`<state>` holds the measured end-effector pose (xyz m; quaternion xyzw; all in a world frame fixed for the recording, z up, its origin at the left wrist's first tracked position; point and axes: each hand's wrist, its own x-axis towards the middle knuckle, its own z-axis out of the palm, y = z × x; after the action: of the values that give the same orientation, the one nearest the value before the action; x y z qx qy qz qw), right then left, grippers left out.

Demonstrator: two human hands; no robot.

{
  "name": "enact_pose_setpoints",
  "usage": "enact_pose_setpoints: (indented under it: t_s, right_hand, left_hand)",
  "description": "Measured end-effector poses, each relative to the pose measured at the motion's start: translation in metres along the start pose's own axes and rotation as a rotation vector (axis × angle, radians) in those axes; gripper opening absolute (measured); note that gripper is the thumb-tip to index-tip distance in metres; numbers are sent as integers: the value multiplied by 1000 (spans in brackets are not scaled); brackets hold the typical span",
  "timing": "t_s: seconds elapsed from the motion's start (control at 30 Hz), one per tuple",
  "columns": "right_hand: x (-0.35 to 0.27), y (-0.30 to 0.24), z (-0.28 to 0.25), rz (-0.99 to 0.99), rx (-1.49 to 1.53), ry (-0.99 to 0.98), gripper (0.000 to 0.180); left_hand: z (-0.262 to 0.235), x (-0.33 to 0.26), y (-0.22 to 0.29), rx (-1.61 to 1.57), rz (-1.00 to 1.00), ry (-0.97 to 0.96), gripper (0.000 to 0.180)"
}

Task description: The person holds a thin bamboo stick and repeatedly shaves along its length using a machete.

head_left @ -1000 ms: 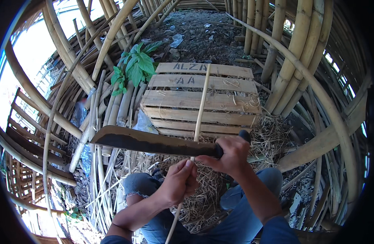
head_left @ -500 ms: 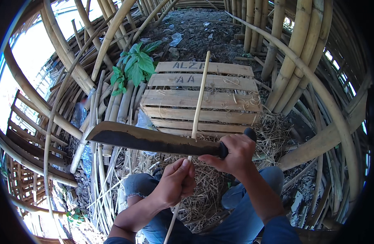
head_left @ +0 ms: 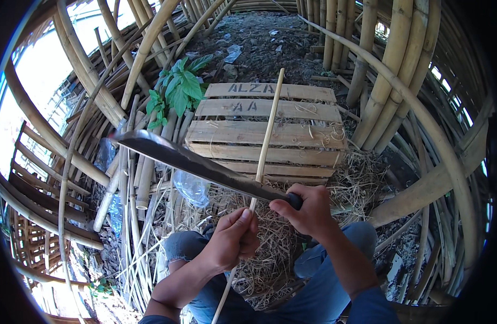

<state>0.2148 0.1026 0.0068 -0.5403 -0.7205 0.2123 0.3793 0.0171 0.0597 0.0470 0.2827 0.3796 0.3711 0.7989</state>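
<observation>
My left hand [head_left: 237,237] is closed around a slim pale bamboo strip [head_left: 269,127]. The strip leans away from me over the crate, and its lower end runs down between my knees. In my right hand [head_left: 309,209] is the dark handle of a machete [head_left: 199,166], with the thumb pressed forward near the base of the blade. The long dark blade points to the left and away, crossing the strip just above my left fist. It looks to touch the strip, though the exact contact is hard to see.
A slatted wooden crate [head_left: 264,131] stands in front of me, with shavings [head_left: 270,254] heaped before it. Bamboo poles [head_left: 397,59] rise on both sides. A green-leaved plant [head_left: 181,89], a clear plastic bag [head_left: 191,186] and cut bamboo lengths [head_left: 145,175] lie at the left.
The machete blade has turned, its edge now tilted more toward me, and slopes down to the right; its tip has risen. My right hand has lowered slightly. The strip leans slightly further right.
</observation>
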Motion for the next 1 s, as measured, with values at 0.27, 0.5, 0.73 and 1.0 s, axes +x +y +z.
enact_pose_setpoints:
  t_s: [0.27, 0.5, 0.73, 1.0]
  right_hand:
    - [-1, -17, 1, -527, -332, 274, 66]
    - [20, 11, -14, -537, -384, 383, 67]
    - [4, 3, 8, -29, -121, 5, 62]
    - [8, -3, -3, -583, -420, 328, 68]
  left_hand:
    - [-10, 2, -1, 45, -69, 21, 30]
    - [-4, -2, 3, 32, -1, 38, 30]
    - [-10, 2, 3, 4, -13, 57, 30]
    - [-16, -2, -2, 22, -65, 24, 30]
